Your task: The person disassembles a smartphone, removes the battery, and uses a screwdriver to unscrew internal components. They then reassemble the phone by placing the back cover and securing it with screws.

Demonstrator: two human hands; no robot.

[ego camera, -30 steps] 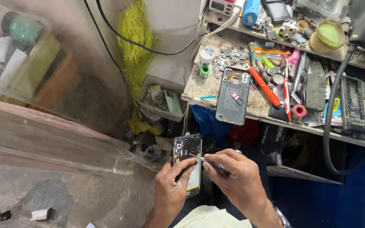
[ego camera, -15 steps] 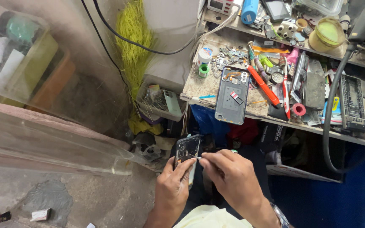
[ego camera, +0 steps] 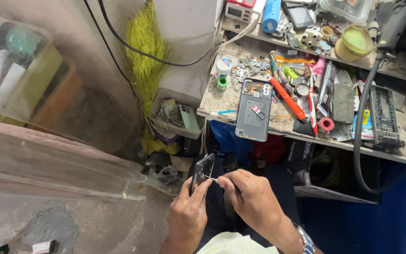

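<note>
While the left hand (ego camera: 189,211) grips the phone (ego camera: 202,172) at lower centre, long axis tilted upright, the right hand (ego camera: 252,200) pinches a thin tool (ego camera: 214,179) touching its right edge.

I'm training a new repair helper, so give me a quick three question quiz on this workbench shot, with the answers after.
1. True or false: the left hand holds the dark phone frame tilted on its edge, off the bench.
2. What does the right hand pinch? A) a thin metal tool B) a roll of tape C) a brush
3. Which phone part lies flat at the front of the workbench, beside the orange-handled tool?

Key
1. True.
2. A; its tip meets the frame.
3. An open phone back shell, inner side up.
</note>
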